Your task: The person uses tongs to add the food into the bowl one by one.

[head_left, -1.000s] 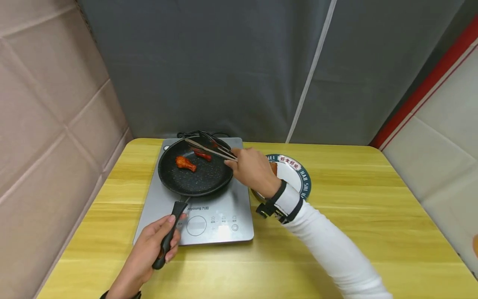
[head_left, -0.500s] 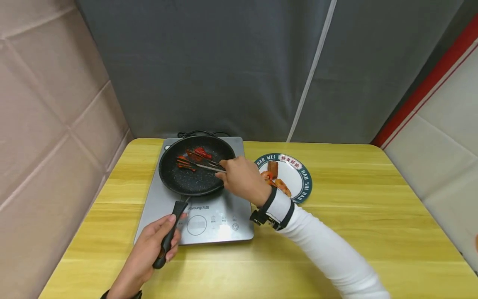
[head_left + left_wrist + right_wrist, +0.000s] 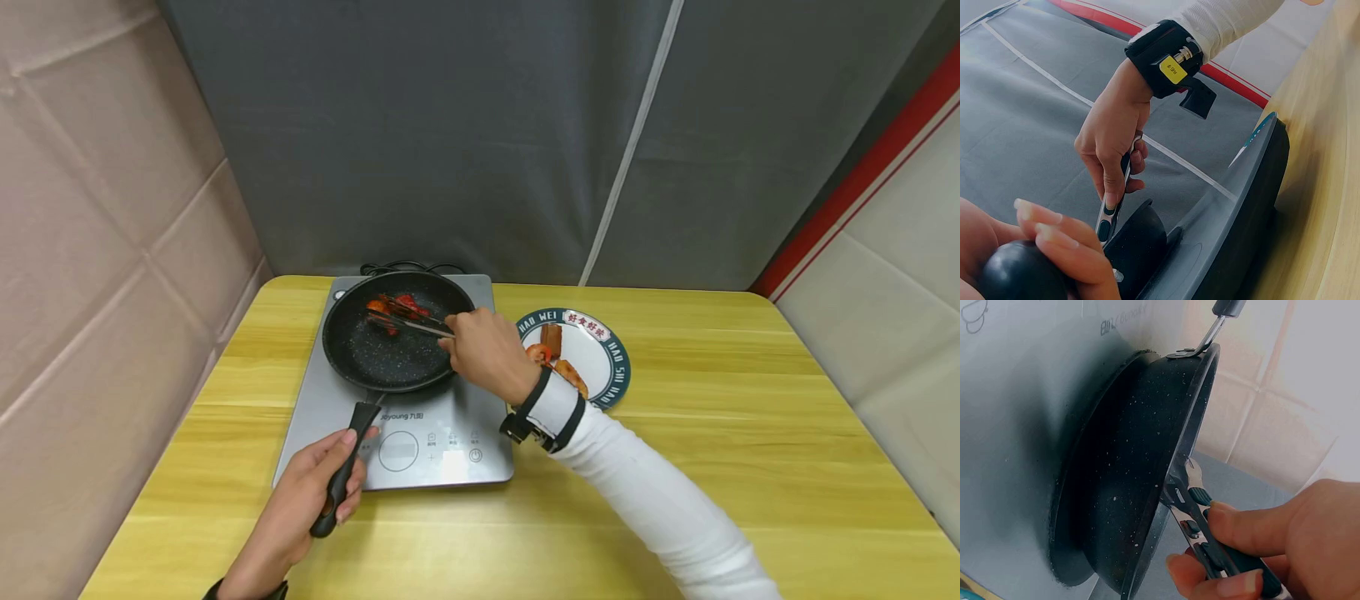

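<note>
My left hand [image 3: 296, 492] grips the black handle [image 3: 352, 454] of a dark speckled frying pan [image 3: 390, 367], which stands on a silver induction cooker [image 3: 420, 471]. The rounded handle end [image 3: 1022, 272] shows between its fingers in the left wrist view. My right hand [image 3: 491, 354] holds metal tongs [image 3: 429, 327] with black grips, reaching over the pan's right rim. Around the tong tips lie an orange-red chicken drumstick [image 3: 377, 307] and a red piece of food [image 3: 407, 302], partly covered by the tongs. The pan wall hides the food in the right wrist view.
A green-rimmed white plate [image 3: 592, 367] right of the cooker bears a brown block of food [image 3: 551, 338], a shrimp [image 3: 538, 352] and a golden-brown piece [image 3: 572, 377]. A black cable [image 3: 405, 266] lies behind the pan. A grey curtain [image 3: 420, 142] closes off the back.
The right hand and tongs have moved left and down into the pan. The drumstick has shifted up and right, close to the red piece. The left hand keeps its grip on the handle.
</note>
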Tool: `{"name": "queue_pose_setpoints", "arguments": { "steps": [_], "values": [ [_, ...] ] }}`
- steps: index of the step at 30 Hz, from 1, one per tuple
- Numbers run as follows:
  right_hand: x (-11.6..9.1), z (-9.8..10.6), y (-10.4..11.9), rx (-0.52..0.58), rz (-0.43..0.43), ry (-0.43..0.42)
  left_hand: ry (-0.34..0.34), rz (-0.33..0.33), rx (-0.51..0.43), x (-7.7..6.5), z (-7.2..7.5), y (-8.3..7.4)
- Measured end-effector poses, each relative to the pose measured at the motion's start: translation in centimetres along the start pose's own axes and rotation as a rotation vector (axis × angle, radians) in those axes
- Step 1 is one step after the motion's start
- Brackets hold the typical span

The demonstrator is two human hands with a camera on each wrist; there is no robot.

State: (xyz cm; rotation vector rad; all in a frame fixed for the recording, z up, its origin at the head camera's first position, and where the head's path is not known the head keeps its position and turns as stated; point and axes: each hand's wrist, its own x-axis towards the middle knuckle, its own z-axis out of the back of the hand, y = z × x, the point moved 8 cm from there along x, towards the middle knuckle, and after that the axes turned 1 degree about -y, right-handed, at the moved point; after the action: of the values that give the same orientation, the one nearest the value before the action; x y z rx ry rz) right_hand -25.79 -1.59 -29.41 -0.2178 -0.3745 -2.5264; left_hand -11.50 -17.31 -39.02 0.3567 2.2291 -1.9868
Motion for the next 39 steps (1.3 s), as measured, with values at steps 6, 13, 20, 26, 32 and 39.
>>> {"name": "queue_pose_setpoints", "arguments": {
  "steps": [6,13,20,26,32,39],
  "values": [
    [0.1,0.1,-0.3,-0.014,-0.008,0.001,0.003,0.003,-0.003,0.0,-0.1,0.0],
    [0.3,0.1,-0.5,-0.023,0.010,-0.013,-0.002,0.006,-0.001,0.0,0.0,0.1],
    [0.3,0.1,-0.5,-0.016,0.003,0.006,0.003,-0.002,0.003,0.0,0.1,0.1],
    [-0.7,2.0,-1.2,0.068,0.008,-0.033,0.011,-0.010,0.003,0.0,0.0,0.1],
    [-3.0,4.8,-3.4,0.179,0.004,-0.149,0.009,-0.021,0.003,0.0,0.1,0.0],
    [-6.7,6.8,-7.1,0.147,-0.071,-0.193,0.013,-0.017,0.008,0.1,0.1,0.3]
  ]
}}
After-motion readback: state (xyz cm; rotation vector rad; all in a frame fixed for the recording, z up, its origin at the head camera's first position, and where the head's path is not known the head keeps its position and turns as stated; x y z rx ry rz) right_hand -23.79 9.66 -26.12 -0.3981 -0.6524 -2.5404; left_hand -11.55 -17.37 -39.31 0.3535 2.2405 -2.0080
